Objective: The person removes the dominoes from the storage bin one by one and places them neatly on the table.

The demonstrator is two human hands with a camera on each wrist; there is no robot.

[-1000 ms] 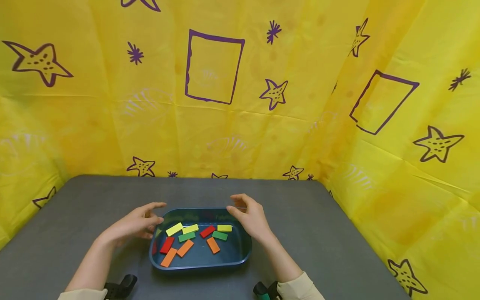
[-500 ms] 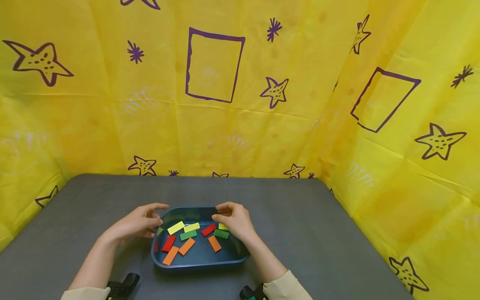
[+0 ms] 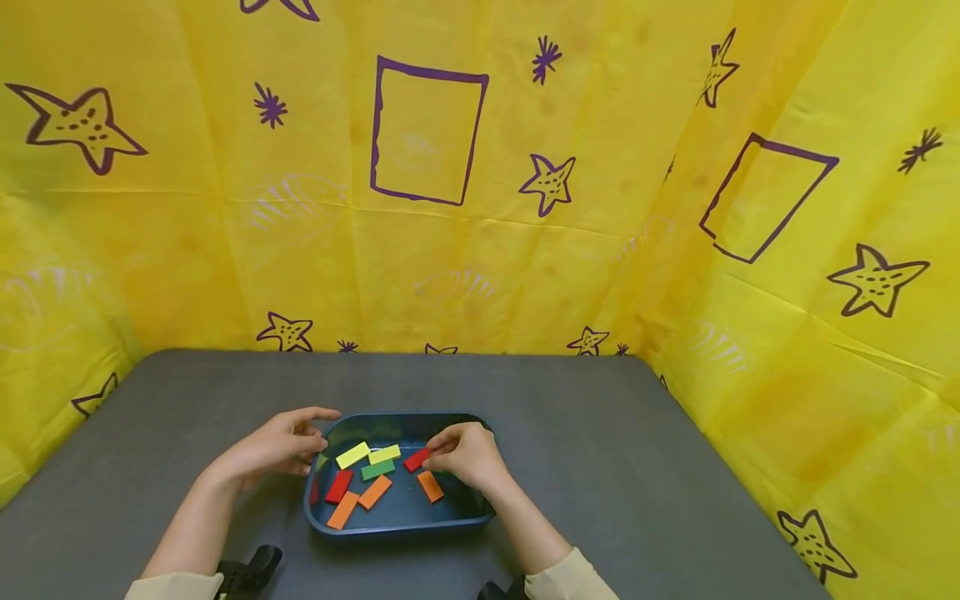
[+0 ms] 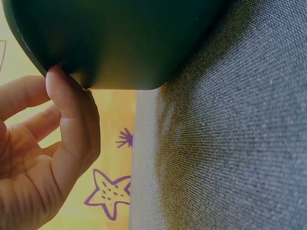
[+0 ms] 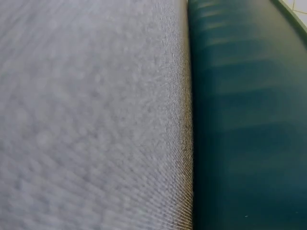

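A dark blue-green tray [image 3: 397,527] stands on the grey table, holding several small flat blocks. My left hand [image 3: 273,446] is at its left rim, thumb on top and the curled fingers outside; the left wrist view has a fingertip on the rim. Inside the tray, my right hand [image 3: 468,454] has its thumb and fingertips at the right end of a red block [image 3: 415,459]; whether they grip it cannot be told. Just below lies an orange block [image 3: 431,487]. A green and a yellow block near there are hidden by the right hand.
At the tray's left are yellow blocks [image 3: 352,455], a green block [image 3: 377,470], another red block [image 3: 339,487] and orange blocks [image 3: 342,510]. Grey cloth [image 3: 600,467] covers the table. Yellow patterned curtains [image 3: 300,250] enclose the back and sides.
My right hand has come from the tray's far right rim inward and down to the red block, covering the green and yellow ones. The left hand stays at the rim, almost unmoved.
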